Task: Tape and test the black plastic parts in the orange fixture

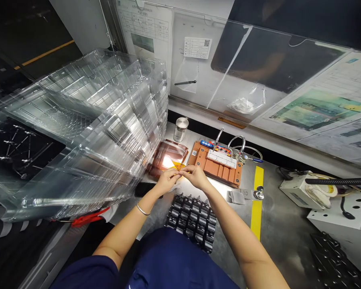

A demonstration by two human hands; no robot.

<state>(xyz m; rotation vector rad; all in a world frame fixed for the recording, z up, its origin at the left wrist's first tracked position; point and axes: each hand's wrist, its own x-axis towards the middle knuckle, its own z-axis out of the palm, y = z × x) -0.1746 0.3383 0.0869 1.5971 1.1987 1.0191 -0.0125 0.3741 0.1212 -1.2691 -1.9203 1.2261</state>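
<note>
My left hand [167,180] and my right hand [196,177] meet fingertip to fingertip, both closed in a pinch. Between them is a thin, see-through yellow film [179,165], its lower part hidden by the fingers. Just behind lies a stack of reddish-brown, glossy film sheets [167,154]. To the right of my hands stands an orange-brown fixture block [218,176] bearing a white perforated strip [222,158]. A black ribbed tray [191,220] with rows of small black parts lies below my hands, close to my body.
Tall stacked clear plastic trays [123,132] crowd the left side. A lidded glass jar [181,129] stands at the back. Small clear bags [236,196] and a shiny metal knob [258,193] lie right, near yellow floor-style tape [255,218]. A white machine [303,190] stands farther right.
</note>
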